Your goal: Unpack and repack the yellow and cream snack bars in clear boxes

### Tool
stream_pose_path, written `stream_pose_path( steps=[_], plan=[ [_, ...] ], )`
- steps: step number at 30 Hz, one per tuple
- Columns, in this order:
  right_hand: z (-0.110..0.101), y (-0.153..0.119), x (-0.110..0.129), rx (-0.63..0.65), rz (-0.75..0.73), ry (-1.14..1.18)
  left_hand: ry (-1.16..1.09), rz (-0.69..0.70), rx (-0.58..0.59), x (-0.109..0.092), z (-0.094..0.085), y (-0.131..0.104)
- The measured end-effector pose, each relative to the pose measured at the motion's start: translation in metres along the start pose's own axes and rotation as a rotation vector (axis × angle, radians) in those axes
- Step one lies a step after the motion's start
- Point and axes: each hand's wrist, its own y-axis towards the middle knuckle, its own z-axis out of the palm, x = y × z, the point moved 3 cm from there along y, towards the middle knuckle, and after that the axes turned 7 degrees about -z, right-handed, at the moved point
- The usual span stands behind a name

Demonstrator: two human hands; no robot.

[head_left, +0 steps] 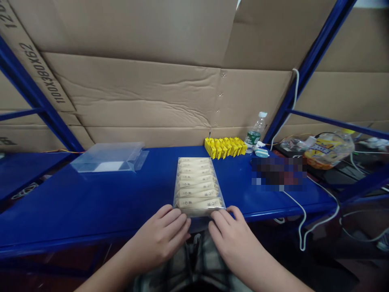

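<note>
A clear plastic box lies on the blue shelf, packed with a row of several cream-coloured wrapped packets that carry small dark print. Its near end reaches the shelf's front edge. My left hand has its fingers curled onto the near left corner of the box. At the near right corner, my right hand grips the box in the same way, fingers bent over its edge. Both thumbs are mostly hidden. The near end of the box is partly covered by my fingers.
Another clear plastic box sits at the back left of the blue shelf. Several yellow packets stand in a row at the back, beside a water bottle. A white cable hangs over the front edge at right.
</note>
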Motion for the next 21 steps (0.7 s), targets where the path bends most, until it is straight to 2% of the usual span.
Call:
stream_pose_path(
  steps=[4,9,15,21],
  plan=[
    [-0.004,0.008,-0.001,0.073,-0.037,-0.056,0.029,0.035,0.069,0.001,-0.003,0.006],
    [-0.002,0.009,-0.003,0.134,-0.054,-0.072,0.118,0.027,0.153,-0.007,-0.002,0.017],
    [-0.002,0.009,-0.007,0.179,-0.085,-0.058,0.154,-0.015,0.248,-0.01,0.008,0.024],
    [-0.004,0.009,-0.012,0.241,-0.088,0.005,0.15,0.077,0.354,-0.004,0.024,0.027]
  ],
)
